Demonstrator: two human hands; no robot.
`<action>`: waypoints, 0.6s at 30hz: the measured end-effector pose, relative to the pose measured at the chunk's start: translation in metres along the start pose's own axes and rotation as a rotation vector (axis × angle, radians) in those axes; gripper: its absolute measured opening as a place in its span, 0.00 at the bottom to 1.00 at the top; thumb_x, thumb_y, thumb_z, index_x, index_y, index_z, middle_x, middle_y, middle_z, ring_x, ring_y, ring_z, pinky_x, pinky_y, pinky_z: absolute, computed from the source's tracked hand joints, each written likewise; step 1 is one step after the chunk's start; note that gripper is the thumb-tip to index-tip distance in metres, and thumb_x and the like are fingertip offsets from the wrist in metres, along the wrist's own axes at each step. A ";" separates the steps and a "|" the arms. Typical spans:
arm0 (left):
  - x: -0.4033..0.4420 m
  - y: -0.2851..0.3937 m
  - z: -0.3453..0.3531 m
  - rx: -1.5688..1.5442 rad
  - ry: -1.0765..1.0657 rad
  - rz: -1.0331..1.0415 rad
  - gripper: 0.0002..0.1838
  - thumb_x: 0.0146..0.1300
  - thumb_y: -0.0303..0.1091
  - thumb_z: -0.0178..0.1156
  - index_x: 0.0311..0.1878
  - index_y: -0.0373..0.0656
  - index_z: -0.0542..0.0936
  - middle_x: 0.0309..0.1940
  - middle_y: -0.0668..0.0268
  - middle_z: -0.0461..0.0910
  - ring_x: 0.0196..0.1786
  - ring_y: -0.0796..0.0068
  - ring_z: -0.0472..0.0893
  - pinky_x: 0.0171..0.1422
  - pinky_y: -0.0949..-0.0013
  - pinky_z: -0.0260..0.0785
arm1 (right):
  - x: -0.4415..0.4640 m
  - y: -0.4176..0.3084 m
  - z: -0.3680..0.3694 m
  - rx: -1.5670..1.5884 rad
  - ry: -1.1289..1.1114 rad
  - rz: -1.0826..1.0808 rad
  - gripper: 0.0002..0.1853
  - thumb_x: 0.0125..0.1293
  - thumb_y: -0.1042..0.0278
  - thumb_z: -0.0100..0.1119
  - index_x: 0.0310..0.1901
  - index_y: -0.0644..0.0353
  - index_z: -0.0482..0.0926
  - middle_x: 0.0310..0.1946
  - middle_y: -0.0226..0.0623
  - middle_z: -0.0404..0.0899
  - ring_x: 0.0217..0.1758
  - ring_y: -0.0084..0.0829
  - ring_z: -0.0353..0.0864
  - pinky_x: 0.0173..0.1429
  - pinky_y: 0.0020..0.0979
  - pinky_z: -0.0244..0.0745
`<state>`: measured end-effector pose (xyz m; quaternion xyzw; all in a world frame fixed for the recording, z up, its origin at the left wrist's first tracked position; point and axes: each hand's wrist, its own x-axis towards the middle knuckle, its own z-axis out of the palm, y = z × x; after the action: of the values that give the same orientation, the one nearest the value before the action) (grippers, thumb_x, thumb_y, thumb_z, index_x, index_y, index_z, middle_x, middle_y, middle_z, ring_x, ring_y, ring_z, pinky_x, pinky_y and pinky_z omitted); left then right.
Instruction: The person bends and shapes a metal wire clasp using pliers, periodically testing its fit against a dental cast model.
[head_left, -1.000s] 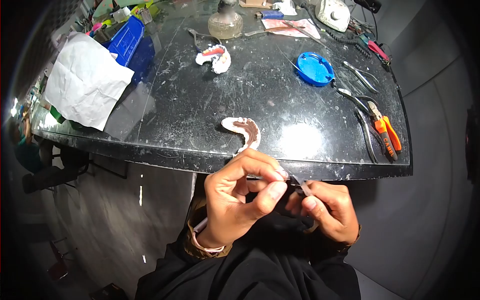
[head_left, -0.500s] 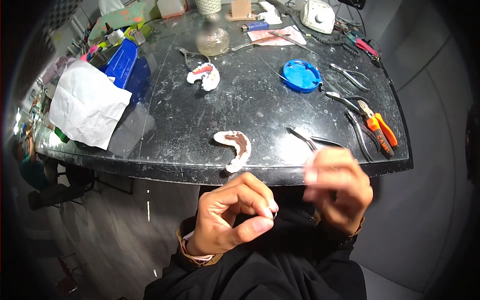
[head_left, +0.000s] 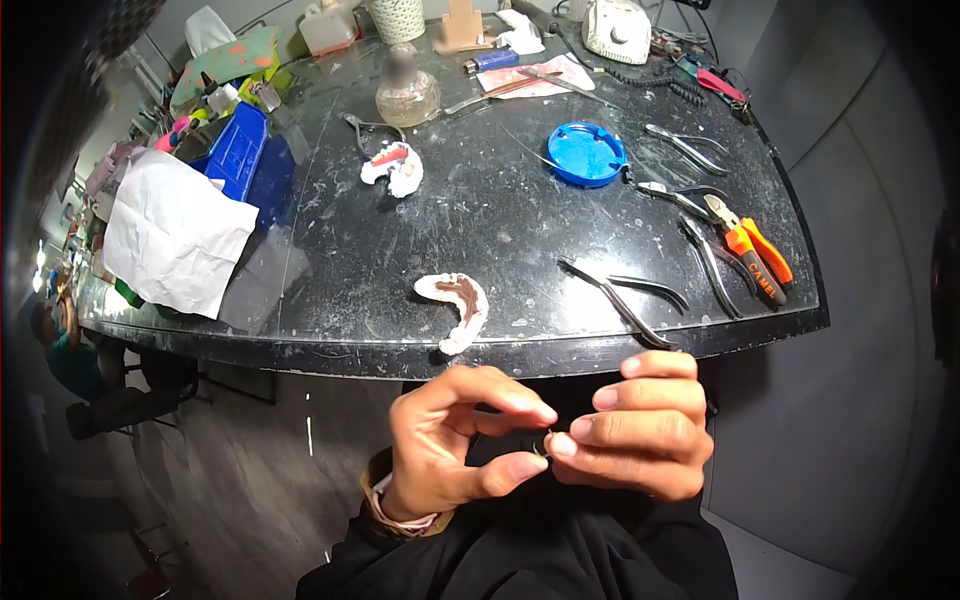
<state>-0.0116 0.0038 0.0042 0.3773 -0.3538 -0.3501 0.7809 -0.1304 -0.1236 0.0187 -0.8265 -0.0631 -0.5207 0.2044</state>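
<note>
Above the lap, just in front of the desk (head_left: 520, 220), the two hands are coming close together around a thin curved wire piece (head_left: 538, 450). The right hand (head_left: 640, 430) is pinching it at the tips of thumb and forefinger, its other fingers lying loosely curled one above the next. The left hand (head_left: 450, 450) is keeping its grip spread, thumb below and forefinger above, with the wire piece sitting at the opening between them; whether it is touching either fingertip, I cannot tell. Near the desk's front edge, a curved dental model (head_left: 468, 310) with a brown inner side is lying beyond the left hand, and a pair of slim pliers (head_left: 607, 285) is resting beyond the right hand with its handles parted. Orange-handled cutters (head_left: 762, 265) are lying farther right among other pliers, and a round blue dish (head_left: 588, 155) is sitting behind. Farther back on the left, a second dental model (head_left: 398, 172) with a red part is standing near a glass bottle (head_left: 408, 102), while a crumpled white paper (head_left: 180, 235) is covering the left side.
</note>
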 end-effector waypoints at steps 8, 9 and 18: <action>-0.002 0.017 0.004 1.044 -0.035 0.571 0.18 0.40 0.23 0.71 0.39 0.46 0.85 0.39 0.68 0.79 0.39 0.70 0.79 0.41 0.73 0.77 | -0.012 -0.008 0.006 -0.380 0.077 -0.061 0.10 0.43 0.64 0.73 0.32 0.45 0.87 0.37 0.14 0.81 0.38 0.17 0.71 0.43 0.27 0.64; 0.000 0.018 0.004 1.101 -0.047 0.578 0.18 0.40 0.23 0.71 0.39 0.47 0.85 0.39 0.68 0.79 0.39 0.70 0.78 0.41 0.74 0.77 | -0.013 -0.008 0.007 -0.380 0.080 -0.053 0.10 0.43 0.64 0.73 0.32 0.45 0.87 0.37 0.14 0.81 0.38 0.17 0.70 0.43 0.27 0.64; 0.013 0.017 -0.007 0.999 -0.111 0.534 0.16 0.39 0.23 0.69 0.36 0.43 0.85 0.34 0.65 0.80 0.36 0.67 0.78 0.38 0.71 0.73 | -0.010 -0.005 0.000 -0.307 0.023 -0.001 0.11 0.46 0.61 0.72 0.33 0.47 0.86 0.34 0.17 0.79 0.37 0.20 0.69 0.42 0.27 0.64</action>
<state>0.0051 0.0034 0.0187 0.5793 -0.6002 0.0501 0.5493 -0.1364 -0.1180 0.0115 -0.8419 0.0193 -0.5338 0.0762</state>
